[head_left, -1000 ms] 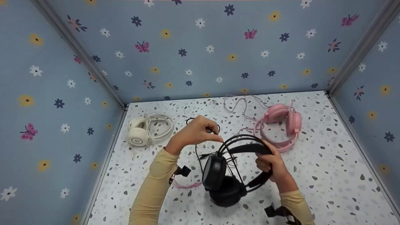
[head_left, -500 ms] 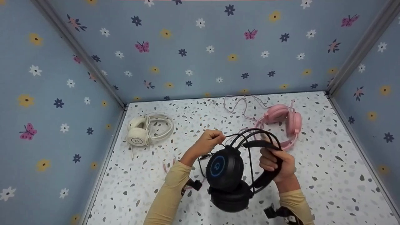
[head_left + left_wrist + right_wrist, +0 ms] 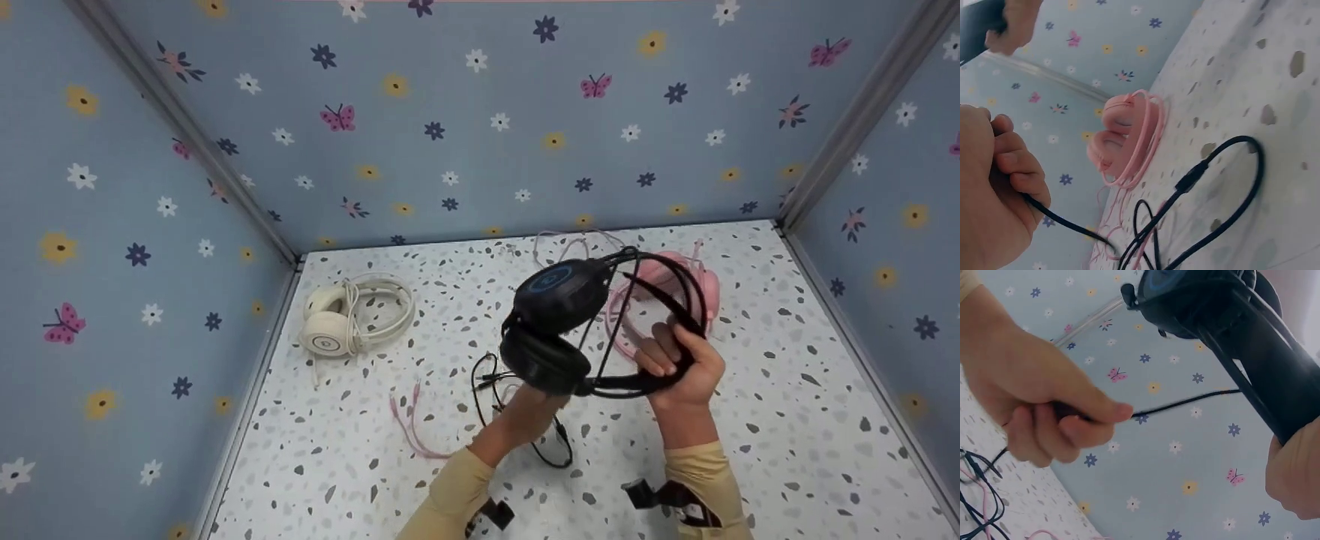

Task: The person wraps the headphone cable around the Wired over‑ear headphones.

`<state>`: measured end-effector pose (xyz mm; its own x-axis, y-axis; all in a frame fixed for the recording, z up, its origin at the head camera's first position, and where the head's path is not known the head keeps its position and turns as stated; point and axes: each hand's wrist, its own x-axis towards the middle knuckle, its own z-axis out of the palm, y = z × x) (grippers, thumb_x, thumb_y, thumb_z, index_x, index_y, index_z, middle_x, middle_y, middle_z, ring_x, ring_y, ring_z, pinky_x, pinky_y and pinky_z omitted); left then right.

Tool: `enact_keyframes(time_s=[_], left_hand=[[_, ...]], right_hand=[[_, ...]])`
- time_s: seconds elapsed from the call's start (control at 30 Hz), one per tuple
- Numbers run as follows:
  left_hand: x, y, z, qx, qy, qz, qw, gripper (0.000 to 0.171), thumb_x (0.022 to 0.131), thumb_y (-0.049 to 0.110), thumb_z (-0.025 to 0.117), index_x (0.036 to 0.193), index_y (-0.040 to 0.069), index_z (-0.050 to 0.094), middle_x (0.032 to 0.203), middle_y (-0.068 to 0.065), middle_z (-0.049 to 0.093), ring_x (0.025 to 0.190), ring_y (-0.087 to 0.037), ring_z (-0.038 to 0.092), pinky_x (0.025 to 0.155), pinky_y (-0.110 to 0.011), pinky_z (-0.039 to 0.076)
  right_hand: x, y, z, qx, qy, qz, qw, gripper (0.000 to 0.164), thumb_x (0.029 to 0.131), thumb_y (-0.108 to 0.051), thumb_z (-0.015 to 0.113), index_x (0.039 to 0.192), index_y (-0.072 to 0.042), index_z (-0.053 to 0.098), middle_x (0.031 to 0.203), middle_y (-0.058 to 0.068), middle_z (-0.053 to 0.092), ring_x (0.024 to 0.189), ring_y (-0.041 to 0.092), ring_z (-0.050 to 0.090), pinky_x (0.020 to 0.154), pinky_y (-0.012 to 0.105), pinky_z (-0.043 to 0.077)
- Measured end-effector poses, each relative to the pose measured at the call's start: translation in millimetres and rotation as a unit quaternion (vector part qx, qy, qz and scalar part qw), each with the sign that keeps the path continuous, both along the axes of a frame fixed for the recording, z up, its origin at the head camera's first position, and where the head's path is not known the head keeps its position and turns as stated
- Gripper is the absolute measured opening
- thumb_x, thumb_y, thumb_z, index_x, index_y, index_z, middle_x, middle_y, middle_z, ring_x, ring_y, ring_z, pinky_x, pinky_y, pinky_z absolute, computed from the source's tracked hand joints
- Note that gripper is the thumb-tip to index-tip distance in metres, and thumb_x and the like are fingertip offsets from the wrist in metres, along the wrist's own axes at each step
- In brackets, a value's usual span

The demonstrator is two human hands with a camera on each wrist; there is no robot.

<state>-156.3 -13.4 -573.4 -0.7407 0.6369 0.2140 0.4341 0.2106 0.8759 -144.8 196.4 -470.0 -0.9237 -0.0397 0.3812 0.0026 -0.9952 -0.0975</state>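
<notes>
My right hand (image 3: 688,367) grips the padded headband of the black headphones (image 3: 562,296), holding them above the table with the ear cups toward the left. A length of black cable crosses the headband's opening. My left hand (image 3: 1055,399) has its fingers curled round the black cable (image 3: 1185,402), which runs taut toward the headphones in the right wrist view. In the head view the left hand lies below the ear cups, its fingers hidden behind them. More black cable (image 3: 1241,208) hangs from this hand to loose loops on the table.
Pink headphones (image 3: 709,289) lie at the back right, partly behind the black ones. White headphones (image 3: 328,330), wrapped in their own cord, lie at the left. Pink cable ends (image 3: 412,435) lie on the speckled table (image 3: 322,465). Flowered panels (image 3: 480,150) enclose the back and sides.
The black headphones have swung up and away from me, with the ear cups tipped left. My left hand has dropped from above the ear cups to below them, still holding the cable.
</notes>
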Motion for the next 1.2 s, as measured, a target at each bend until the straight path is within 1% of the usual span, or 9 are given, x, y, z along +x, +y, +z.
enact_keyframes(time_s=[0.1,0.17,0.27,0.37,0.5,0.8,0.9,1.07,1.2], left_hand=[[15.8,8.4,5.5,-0.118,0.080,0.004,0.9898,0.036,0.096,0.038,0.026,0.072,0.021,0.047,0.057,0.009,0.041,0.046,-0.005,0.037,0.048,-0.019,0.034],[24.0,8.8,13.2,-0.170,0.140,-0.006,0.9755,0.038,0.096,0.042,0.025,0.070,0.025,0.047,0.056,0.013,0.039,0.045,-0.001,0.035,0.048,-0.016,0.032],[31.7,4.2,28.2,-0.189,0.226,0.005,0.9557,0.036,0.095,0.039,0.031,0.066,0.024,0.045,0.054,0.013,0.036,0.045,0.000,0.034,0.046,-0.015,0.029],[34.0,-1.8,46.5,-0.199,0.312,0.032,0.9286,0.035,0.094,0.036,0.038,0.061,0.023,0.038,0.050,0.012,0.030,0.041,-0.002,0.029,0.040,-0.017,0.024],[31.8,-9.3,70.6,-0.201,0.376,0.052,0.9032,0.036,0.091,0.035,0.044,0.059,0.023,0.035,0.048,0.013,0.027,0.038,-0.001,0.026,0.037,-0.018,0.022],[12.0,-29.4,126.7,-0.189,0.400,0.002,0.8968,0.038,0.089,0.041,0.047,0.056,0.022,0.040,0.050,0.013,0.032,0.041,0.000,0.028,0.041,-0.015,0.025],[-0.1,-34.2,144.7,-0.178,0.412,-0.017,0.8935,0.039,0.086,0.045,0.050,0.056,0.022,0.045,0.052,0.014,0.037,0.042,0.000,0.030,0.042,-0.015,0.027],[-15.9,-35.2,164.4,-0.195,0.389,-0.056,0.8984,0.038,0.080,0.054,0.051,0.060,0.022,0.055,0.057,0.017,0.045,0.048,0.003,0.038,0.047,-0.015,0.033],[-22.0,-36.9,177.0,-0.215,0.327,-0.100,0.9150,0.036,0.076,0.058,0.053,0.062,0.025,0.058,0.057,0.019,0.046,0.049,0.004,0.040,0.049,-0.015,0.034]], right_hand=[[-3.0,4.8,3.3,0.011,-0.003,-0.064,0.998,0.021,0.087,-0.001,0.027,0.068,-0.006,0.035,0.052,0.001,0.021,0.037,0.013,0.022,0.038,0.024,0.021],[-4.1,9.2,2.6,0.037,0.009,-0.116,0.993,0.024,0.087,0.003,0.026,0.066,-0.006,0.031,0.051,0.001,0.020,0.037,0.013,0.021,0.037,0.024,0.020],[-3.3,13.7,-2.5,0.095,0.025,-0.200,0.975,0.024,0.086,0.011,0.026,0.067,-0.004,0.030,0.051,0.001,0.019,0.036,0.013,0.019,0.034,0.024,0.018],[-1.0,14.9,-8.8,0.159,0.020,-0.278,0.947,0.019,0.084,0.017,0.031,0.073,0.001,0.034,0.051,0.002,0.020,0.035,0.013,0.017,0.031,0.025,0.015],[3.0,13.5,-13.9,0.214,-0.006,-0.324,0.921,0.014,0.082,0.017,0.040,0.079,0.004,0.036,0.047,0.004,0.023,0.034,0.015,0.016,0.030,0.027,0.011],[7.2,14.4,-16.7,0.344,-0.042,-0.318,0.882,0.016,0.078,0.022,0.041,0.080,0.006,0.038,0.048,0.002,0.029,0.035,0.013,0.018,0.030,0.029,0.008],[10.1,16.2,-20.9,0.360,-0.043,-0.286,0.887,0.015,0.079,0.021,0.041,0.081,0.006,0.038,0.048,0.002,0.028,0.036,0.015,0.017,0.031,0.030,0.007],[16.5,17.0,-24.0,0.350,-0.007,-0.194,0.917,0.017,0.081,0.019,0.035,0.087,0.005,0.041,0.048,0.003,0.024,0.036,0.017,0.012,0.032,0.030,0.006],[19.4,12.9,-21.1,0.397,0.022,-0.141,0.907,0.017,0.080,0.018,0.038,0.089,0.004,0.043,0.048,0.005,0.023,0.036,0.019,0.011,0.031,0.029,0.008]])
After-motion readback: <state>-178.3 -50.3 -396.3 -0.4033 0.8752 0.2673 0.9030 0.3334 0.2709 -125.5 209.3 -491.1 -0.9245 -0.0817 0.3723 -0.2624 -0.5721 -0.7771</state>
